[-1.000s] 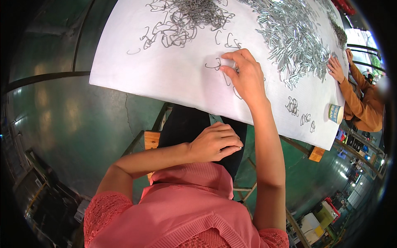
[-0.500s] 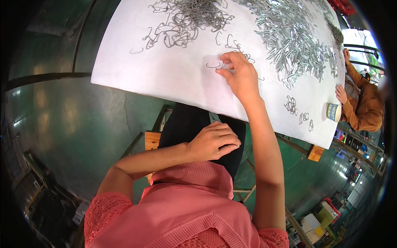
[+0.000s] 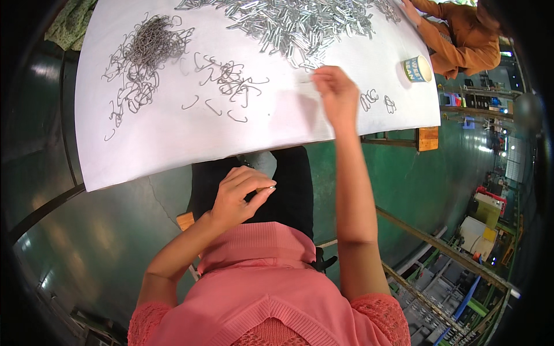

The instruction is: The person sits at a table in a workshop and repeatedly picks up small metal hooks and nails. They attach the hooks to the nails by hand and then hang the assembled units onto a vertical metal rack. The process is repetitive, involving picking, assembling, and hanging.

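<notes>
Sorting step: our right hand (image 3: 336, 95) reaches, fingers loosely curled, among bent grey wire clips (image 3: 231, 81) on the white counter (image 3: 173, 138); left hand (image 3: 239, 196) pinches one clip over the lap. Next calls for a fine pinch.

I see the bench under a matt white paper-like sheet (image 3: 173, 144), smooth and without glare. On it, the thin bent grey metal wire hooks (image 3: 144, 55) look dull, while the heap of short silvery metal clips (image 3: 300, 23) glints brighter. The small roll of tape (image 3: 416, 69) has a glossy printed side. A bare wooden block (image 3: 428, 138) shows at the bench edge. The green floor (image 3: 75, 242) is polished and reflective. My salmon-pink knitted top (image 3: 259, 288) is soft, ribbed cloth.
</notes>
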Motion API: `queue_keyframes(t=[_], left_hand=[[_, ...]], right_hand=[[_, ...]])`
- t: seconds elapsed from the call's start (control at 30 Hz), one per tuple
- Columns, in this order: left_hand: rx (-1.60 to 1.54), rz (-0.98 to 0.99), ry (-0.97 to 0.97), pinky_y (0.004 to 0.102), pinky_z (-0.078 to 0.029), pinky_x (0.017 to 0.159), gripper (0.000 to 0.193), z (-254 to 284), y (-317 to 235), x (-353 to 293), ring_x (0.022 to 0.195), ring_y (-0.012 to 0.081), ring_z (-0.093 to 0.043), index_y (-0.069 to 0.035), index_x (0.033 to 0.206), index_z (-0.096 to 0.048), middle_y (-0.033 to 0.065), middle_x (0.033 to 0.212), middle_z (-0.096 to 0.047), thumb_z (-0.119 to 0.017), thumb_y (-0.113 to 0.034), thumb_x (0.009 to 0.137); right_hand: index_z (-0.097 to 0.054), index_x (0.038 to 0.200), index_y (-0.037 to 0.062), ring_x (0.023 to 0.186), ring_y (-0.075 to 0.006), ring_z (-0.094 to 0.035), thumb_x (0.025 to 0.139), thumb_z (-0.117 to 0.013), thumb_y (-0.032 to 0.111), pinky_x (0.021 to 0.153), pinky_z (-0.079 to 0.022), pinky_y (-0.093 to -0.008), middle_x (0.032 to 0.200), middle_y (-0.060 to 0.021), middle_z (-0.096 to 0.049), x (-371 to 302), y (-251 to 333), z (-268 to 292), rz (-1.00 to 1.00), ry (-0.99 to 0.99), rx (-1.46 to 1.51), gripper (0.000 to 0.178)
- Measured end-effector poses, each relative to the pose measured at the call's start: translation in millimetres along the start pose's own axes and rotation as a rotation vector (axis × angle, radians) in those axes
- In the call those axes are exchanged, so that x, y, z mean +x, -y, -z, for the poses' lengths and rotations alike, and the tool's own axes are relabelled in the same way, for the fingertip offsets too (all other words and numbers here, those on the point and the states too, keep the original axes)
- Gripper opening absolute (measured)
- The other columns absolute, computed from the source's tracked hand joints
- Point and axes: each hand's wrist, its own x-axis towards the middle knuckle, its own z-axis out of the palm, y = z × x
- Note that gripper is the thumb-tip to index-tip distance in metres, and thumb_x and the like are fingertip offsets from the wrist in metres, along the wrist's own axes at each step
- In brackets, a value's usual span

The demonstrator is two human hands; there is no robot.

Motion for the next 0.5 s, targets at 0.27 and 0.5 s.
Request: queue_keyframes(t=[0.27, 0.5], left_hand=[[-0.055, 0.034, -0.004, 0.0319, -0.046, 0.071, 0.015, 1.3, -3.7, 0.1, 0.076, 0.0214, -0.063, -0.006, 0.088, -0.068, 0.0054, 0.083, -0.067, -0.073, -0.001, 0.074], [-0.052, 0.048, -0.036, 0.0303, -0.045, 0.072, 0.015, -2.8, 4.0, -5.1, 0.077, 0.0166, -0.062, -0.009, 0.089, -0.068, 0.0004, 0.084, -0.068, -0.073, -0.004, 0.076]], right_hand=[[-0.068, 0.105, 0.0089, 0.077, -0.0231, -0.063, 0.082, -0.065, 0.007, 0.069, -0.05, -0.0329, 0.097, -0.0098, -0.066, 0.0, -36.6, 80.6, 0.102, 0.003, -0.744, 0.023], [-0.068, 0.095, 0.0093, 0.078, -0.0314, -0.062, 0.08, -0.067, 0.009, 0.071, -0.049, -0.0395, 0.093, -0.0107, -0.063, -7.5, 33.8, -31.3, 0.233, 0.222, -0.392, 0.014]])
